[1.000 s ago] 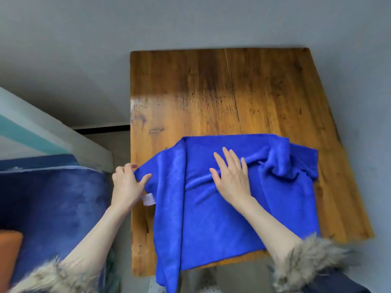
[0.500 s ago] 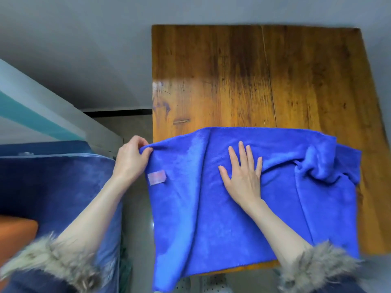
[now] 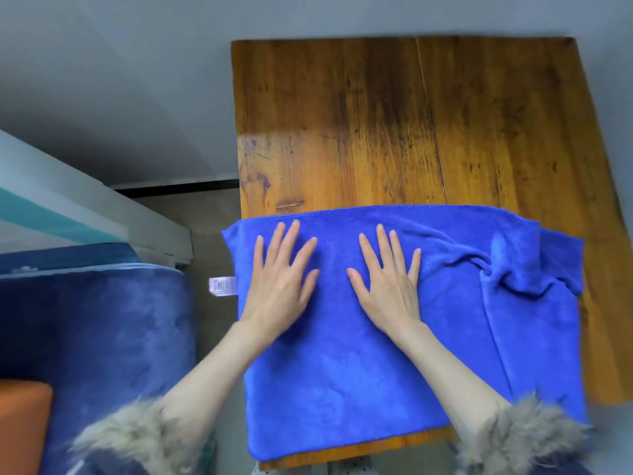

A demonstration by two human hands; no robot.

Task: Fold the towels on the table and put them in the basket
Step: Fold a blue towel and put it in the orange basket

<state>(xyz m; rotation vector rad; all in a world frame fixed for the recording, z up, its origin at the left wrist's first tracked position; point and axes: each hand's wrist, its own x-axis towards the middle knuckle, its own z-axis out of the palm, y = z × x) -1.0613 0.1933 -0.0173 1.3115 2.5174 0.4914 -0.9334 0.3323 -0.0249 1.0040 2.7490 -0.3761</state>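
A blue towel (image 3: 359, 354) is lying spread across the near part of the tabletop (image 3: 394, 132), its left edge overhanging a little and a white tag (image 3: 222, 286) sticking out there. The left hand (image 3: 277, 286) and right hand (image 3: 390, 289) are both resting flat on it, side by side and apart, fingers straight and fanned, pointing away from the person. Neither grip is holding anything; both palms are pressing the cloth down.

The left and middle of the towel are looking smooth. The right side is still bunching into a raised crease near its far corner (image 3: 513, 265), so the flattening is not finished there.

Judging from this, the task is sitting at an early stage: the towel is being laid out and smoothed, and no clear fold is showing yet. Folding is still left to do, then the move to the basket, which is not in view. No other towel is showing. A dark blue cushion (image 3: 96, 337) is sitting to the left of the tabletop.
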